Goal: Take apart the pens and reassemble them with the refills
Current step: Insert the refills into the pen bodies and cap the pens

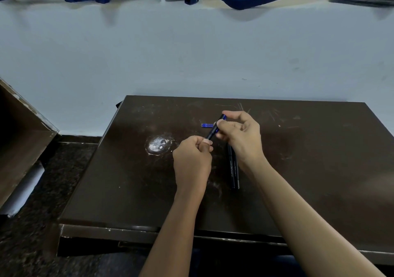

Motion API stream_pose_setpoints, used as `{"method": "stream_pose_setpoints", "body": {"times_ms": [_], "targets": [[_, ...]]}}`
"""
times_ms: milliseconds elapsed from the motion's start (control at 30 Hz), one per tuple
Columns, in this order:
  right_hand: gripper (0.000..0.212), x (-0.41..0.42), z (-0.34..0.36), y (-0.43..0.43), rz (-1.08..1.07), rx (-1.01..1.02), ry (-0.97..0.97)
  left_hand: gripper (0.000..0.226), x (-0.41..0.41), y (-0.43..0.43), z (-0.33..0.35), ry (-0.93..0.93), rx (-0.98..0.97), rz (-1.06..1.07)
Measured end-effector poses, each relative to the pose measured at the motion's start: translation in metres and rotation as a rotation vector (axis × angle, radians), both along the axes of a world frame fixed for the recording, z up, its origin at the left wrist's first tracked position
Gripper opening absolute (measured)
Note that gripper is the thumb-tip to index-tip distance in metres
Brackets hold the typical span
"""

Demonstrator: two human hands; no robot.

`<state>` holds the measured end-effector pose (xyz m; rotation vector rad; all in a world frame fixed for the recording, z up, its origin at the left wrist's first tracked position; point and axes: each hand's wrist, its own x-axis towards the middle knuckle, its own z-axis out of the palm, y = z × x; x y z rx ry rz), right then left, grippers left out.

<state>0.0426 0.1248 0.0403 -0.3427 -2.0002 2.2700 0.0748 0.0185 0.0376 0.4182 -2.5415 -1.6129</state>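
Both hands hold one black pen with blue trim point(215, 130) above the middle of the dark brown table point(319, 159). My left hand point(193, 159) pinches its lower tip end. My right hand point(241, 136) grips its upper end, fingers wrapped around the barrel. Two more black pens point(232, 170) lie side by side on the table under my right wrist, their upper ends hidden by the hand. Blue refills point(206, 125) lie on the table just left of my right hand; the hand covers their right ends.
A round whitish scuff point(158, 145) marks the table left of my hands. A pale wall rises behind the table. A brown piece of furniture point(21, 131) stands at the left, over a dark speckled floor point(32, 244).
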Motion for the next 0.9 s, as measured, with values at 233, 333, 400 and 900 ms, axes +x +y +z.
{"method": "stream_pose_setpoints", "body": {"times_ms": [233,333,400,900], "targets": [[0.020,0.009,-0.010,-0.002,-0.019,0.103,0.014,0.018,0.005,0.001,-0.004,-0.002,-0.070,0.024],[0.019,0.000,-0.011,0.001,-0.003,0.171,-0.018,0.016,0.001,0.003,-0.004,-0.045,-0.049,0.009],[0.020,-0.002,-0.009,0.006,0.020,0.208,-0.033,0.014,0.001,0.007,-0.003,-0.075,-0.036,-0.014],[0.035,0.005,-0.050,0.051,0.105,0.760,-0.381,0.028,-0.028,0.020,-0.041,-0.440,-0.256,-0.084]]}}
